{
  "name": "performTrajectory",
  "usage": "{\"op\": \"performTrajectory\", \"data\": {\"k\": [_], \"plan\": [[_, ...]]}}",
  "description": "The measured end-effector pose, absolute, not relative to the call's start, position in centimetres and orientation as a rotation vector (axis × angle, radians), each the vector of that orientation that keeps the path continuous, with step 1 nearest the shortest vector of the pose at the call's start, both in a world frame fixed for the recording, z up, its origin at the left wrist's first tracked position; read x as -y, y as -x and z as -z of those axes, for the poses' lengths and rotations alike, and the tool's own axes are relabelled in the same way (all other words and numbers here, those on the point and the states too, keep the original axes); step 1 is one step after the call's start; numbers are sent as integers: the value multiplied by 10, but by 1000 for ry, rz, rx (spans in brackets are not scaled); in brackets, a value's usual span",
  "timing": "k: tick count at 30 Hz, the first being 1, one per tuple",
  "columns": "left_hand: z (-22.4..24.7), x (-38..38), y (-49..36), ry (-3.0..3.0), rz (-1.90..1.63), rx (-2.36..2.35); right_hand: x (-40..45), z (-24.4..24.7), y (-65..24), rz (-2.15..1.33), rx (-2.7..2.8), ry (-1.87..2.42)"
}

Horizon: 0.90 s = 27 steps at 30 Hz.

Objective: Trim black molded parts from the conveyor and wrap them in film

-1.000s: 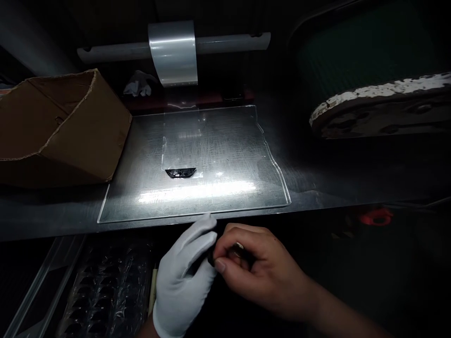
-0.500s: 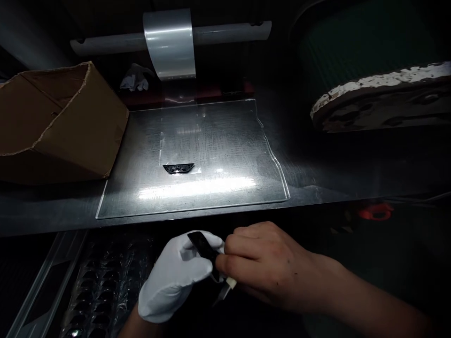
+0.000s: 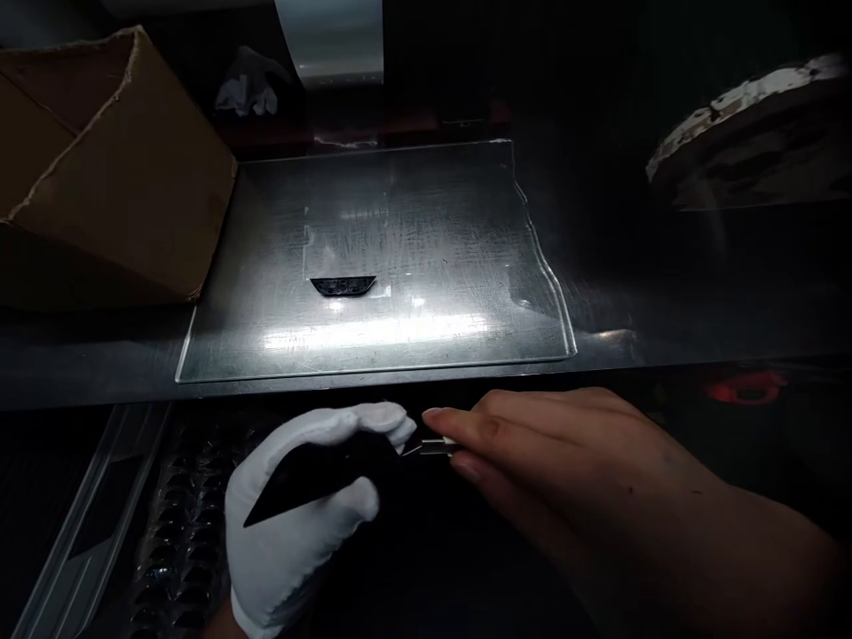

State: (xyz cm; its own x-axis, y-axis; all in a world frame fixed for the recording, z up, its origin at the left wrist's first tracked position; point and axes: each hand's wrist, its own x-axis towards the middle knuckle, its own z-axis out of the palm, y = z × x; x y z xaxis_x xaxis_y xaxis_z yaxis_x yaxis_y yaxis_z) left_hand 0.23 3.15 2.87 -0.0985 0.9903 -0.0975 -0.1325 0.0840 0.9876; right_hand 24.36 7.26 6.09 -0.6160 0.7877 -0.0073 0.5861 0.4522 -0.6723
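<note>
My left hand (image 3: 283, 555), in a white glove, curls around a dark black piece (image 3: 310, 475), probably of plastic, whose outline melts into the shadow. My bare right hand (image 3: 565, 461) pinches a small knife (image 3: 436, 447) with a short metal blade. The blade's tip points left, close to the gloved fingertips and the far edge of the black piece; whether it touches is too dark to tell. Beyond my hands, a small black trapezoid-shaped part (image 3: 343, 286) lies on a clear glass sheet (image 3: 439, 240).
A cardboard box (image 3: 133, 177) stands at the left of the metal table (image 3: 619, 311). Behind the sheet hang a roll of film (image 3: 336, 44) and a crumpled white glove (image 3: 246, 84). Below left is a clear tray (image 3: 179, 532) of dark parts. A red-handled object (image 3: 745, 387) lies at right.
The view has tilted down and shifted. My left hand has turned so the black piece lies across its palm. My right hand has drawn a little right, its knife blade now pointing left.
</note>
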Motion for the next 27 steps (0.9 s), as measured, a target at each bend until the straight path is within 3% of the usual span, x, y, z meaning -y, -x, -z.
{"op": "performTrajectory", "data": {"k": [12,27], "plan": [[-30,-28,-5,-994,-1345,-1237,-89,-70,-234,-768,2651,1055],[-24,-26,15,-1247,-1118,-1271,-90,-73,-236,-717,2644,1032]]}}
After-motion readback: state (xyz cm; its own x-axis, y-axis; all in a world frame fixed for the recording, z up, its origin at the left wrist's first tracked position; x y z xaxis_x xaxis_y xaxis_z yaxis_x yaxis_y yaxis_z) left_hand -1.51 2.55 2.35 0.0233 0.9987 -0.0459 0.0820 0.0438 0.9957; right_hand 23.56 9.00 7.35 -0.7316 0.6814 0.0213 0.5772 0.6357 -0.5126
